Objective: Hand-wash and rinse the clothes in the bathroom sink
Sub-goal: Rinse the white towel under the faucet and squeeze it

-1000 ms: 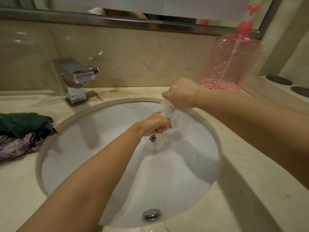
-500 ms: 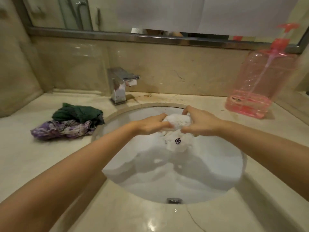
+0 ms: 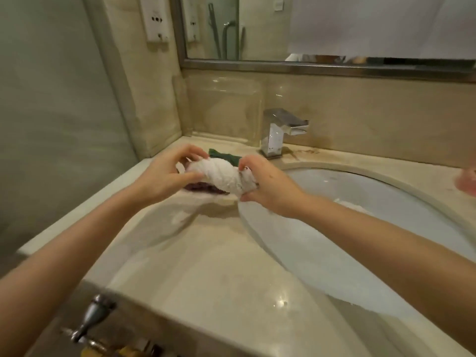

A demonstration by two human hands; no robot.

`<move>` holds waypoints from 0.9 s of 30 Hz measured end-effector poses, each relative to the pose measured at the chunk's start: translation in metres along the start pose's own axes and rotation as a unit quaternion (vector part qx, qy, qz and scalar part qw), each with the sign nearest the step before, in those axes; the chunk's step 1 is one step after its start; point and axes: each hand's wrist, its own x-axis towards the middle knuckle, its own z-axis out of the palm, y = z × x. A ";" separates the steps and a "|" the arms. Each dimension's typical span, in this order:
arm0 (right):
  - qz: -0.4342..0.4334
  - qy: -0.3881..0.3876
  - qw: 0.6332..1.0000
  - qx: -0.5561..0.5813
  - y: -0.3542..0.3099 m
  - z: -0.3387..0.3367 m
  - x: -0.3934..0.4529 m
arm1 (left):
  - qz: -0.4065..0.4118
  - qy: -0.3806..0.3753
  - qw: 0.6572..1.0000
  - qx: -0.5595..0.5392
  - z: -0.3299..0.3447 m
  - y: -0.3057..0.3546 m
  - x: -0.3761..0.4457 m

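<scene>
In the head view, a white twisted cloth (image 3: 222,177) sits a little left of the frame's middle, held in the air between both hands. The left hand (image 3: 164,177) grips its left end, fingers curled over the top and thumb underneath. The right hand (image 3: 268,188) clamps round the cloth's right end, fingers wrapped below it. The cloth hangs above the beige stone surface (image 3: 206,266), just left of the sink (image 3: 347,243) rim, not over the basin itself.

Behind and under the cloth, partly hidden by it, lie a green garment (image 3: 228,157) and a purple patterned garment (image 3: 198,187) on the surface. The white sink fills the right half of the frame. A chrome faucet (image 3: 279,132) stands above centre, against the back wall. At the right edge a sliver of a pink bottle (image 3: 467,180) shows. A mirror (image 3: 334,27) spans the upper right. In the lower left corner a metal valve (image 3: 88,318) sticks out below the surface's edge.
</scene>
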 end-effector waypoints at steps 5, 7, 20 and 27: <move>-0.127 0.011 0.973 -0.191 -0.017 0.038 0.023 | -0.046 0.037 0.990 0.128 -0.014 -0.051 -0.030; -0.098 0.021 0.976 -0.194 -0.021 0.049 0.024 | -0.078 0.069 0.983 0.152 -0.007 -0.061 -0.033; 0.049 -0.082 0.978 -0.186 0.037 0.006 -0.065 | 0.134 -0.031 0.982 0.127 0.078 0.028 0.007; 0.262 -0.221 0.934 -0.101 0.113 -0.016 -0.134 | 0.119 -0.282 0.931 0.200 0.166 0.068 0.040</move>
